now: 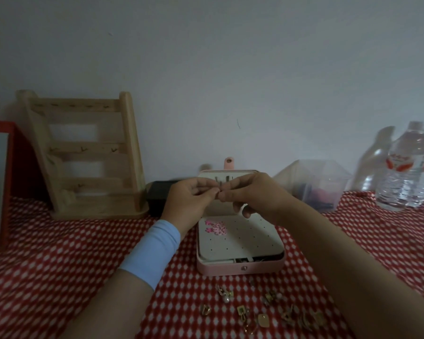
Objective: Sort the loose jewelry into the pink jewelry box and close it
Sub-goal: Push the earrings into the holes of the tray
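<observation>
Left hand [191,196] and right hand [257,194] meet fingertip to fingertip, each pinching a small piece, which is hidden between the fingers and too small to identify. My guess is an earring being readied for pinning. They hover above the back of the pink jewelry box [240,269], close to the eye for fine work. The lid [230,174] stands upright behind them, its snap tab [229,163] sticking up.

Below lies the perforated earring panel [242,241], with one pink earring pair [216,227] already pinned at its upper left. That leaves plenty of free holes to the right and front.

The loose jewelry [262,311], gold pieces and a pearl, lies scattered on the red dotted tablecloth [59,253] just in front of the box, between the forearms and within easy reach.

A wooden jewelry stand [83,155] and a black box [159,194] flank the left. A clear plastic container [318,184] and water bottles [406,167] crowd the right, well apart from the work.
</observation>
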The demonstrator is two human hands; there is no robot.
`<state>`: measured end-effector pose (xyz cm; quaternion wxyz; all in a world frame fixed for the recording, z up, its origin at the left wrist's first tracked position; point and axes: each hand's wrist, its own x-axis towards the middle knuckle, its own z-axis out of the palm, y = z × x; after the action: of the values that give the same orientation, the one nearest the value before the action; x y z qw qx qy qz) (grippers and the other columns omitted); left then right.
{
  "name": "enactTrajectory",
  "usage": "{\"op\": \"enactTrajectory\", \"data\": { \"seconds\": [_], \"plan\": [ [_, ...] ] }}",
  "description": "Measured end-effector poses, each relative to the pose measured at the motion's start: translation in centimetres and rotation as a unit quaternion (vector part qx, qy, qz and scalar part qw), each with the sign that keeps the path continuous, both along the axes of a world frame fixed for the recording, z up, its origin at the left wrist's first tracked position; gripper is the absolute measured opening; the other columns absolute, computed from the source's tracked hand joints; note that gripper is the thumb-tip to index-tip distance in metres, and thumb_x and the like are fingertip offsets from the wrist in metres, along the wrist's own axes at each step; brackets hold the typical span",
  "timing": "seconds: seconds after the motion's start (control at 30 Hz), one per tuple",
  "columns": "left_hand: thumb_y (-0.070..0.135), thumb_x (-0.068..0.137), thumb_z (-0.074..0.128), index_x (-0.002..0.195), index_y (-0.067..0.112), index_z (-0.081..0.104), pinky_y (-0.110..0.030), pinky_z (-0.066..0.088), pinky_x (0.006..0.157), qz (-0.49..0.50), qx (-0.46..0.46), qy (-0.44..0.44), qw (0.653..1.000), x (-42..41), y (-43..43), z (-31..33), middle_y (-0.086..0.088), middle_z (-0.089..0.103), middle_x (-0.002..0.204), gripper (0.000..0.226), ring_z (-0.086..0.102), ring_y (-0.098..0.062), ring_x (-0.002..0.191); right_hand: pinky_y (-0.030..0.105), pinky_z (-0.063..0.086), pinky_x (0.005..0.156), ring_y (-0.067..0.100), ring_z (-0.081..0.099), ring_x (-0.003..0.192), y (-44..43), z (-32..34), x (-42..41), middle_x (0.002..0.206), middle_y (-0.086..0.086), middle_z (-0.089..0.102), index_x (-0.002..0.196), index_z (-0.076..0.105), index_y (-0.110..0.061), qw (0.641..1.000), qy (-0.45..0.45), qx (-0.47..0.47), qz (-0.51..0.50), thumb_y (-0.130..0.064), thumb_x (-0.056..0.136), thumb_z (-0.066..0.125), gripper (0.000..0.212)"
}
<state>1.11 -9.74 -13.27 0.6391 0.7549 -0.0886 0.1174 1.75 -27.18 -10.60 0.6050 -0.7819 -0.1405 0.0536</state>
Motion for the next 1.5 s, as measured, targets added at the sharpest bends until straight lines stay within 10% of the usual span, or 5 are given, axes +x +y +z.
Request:
{"op": "enactTrajectory", "data": {
  "seconds": [0.4, 0.97, 1.27, 1.5],
  "plan": [
    [0.033, 0.088, 0.068, 0.097, 0.028, 0.079, -0.022, 0.047, 0.083, -0.071, 0.449, -0.075, 0.887, -0.8, 1.5, 0.0, 0.014, 0.064, 0.087, 0.015, 0.058, -0.003, 0.086, 0.014, 0.054, 0.064, -0.002, 0.068, 0.073, -0.8, -1.0, 0.7, 0.087, -0.015, 0.075, 0.096, 0.08, -0.028, 0.943, -0.099, -0.316, 0.031, -0.021, 0.085, 0.078, 0.013],
    [0.022, 0.089, 0.067, 0.097, 0.028, 0.077, -0.008, 0.039, 0.077, -0.073, 0.428, -0.047, 0.9, -0.2, 2.1, 0.2, 0.013, 0.071, 0.098, 0.014, 0.061, 0.002, 0.089, -0.002, 0.038, 0.058, -0.022, 0.055, 0.067, 0.2, -1.3, 0.7, 0.081, -0.027, 0.066, 0.101, 0.08, -0.032, 0.907, -0.157, -0.388, 0.042, -0.017, 0.087, 0.076, 0.02],
    [0.025, 0.09, 0.066, 0.108, 0.029, 0.074, -0.017, 0.043, 0.086, -0.075, 0.423, -0.054, 0.902, -0.6, 2.0, -0.1, 0.013, 0.063, 0.098, 0.02, 0.059, -0.003, 0.093, 0.02, 0.054, 0.086, 0.002, 0.066, 0.089, 0.0, -1.4, 0.9, 0.098, -0.012, 0.074, 0.128, 0.068, -0.026, 0.912, -0.153, -0.381, 0.013, -0.016, 0.086, 0.075, 0.043],
    [0.026, 0.092, 0.063, 0.108, 0.028, 0.074, -0.026, 0.046, 0.091, -0.078, 0.46, -0.061, 0.882, -1.2, 1.5, -0.1, 0.009, 0.061, 0.103, 0.019, 0.059, -0.011, 0.1, 0.008, 0.041, 0.072, -0.006, 0.058, 0.079, 0.4, -1.7, -0.2, 0.097, -0.013, 0.074, 0.138, 0.06, -0.025, 0.919, -0.151, -0.364, 0.001, -0.015, 0.086, 0.075, 0.055]
  ]
}}
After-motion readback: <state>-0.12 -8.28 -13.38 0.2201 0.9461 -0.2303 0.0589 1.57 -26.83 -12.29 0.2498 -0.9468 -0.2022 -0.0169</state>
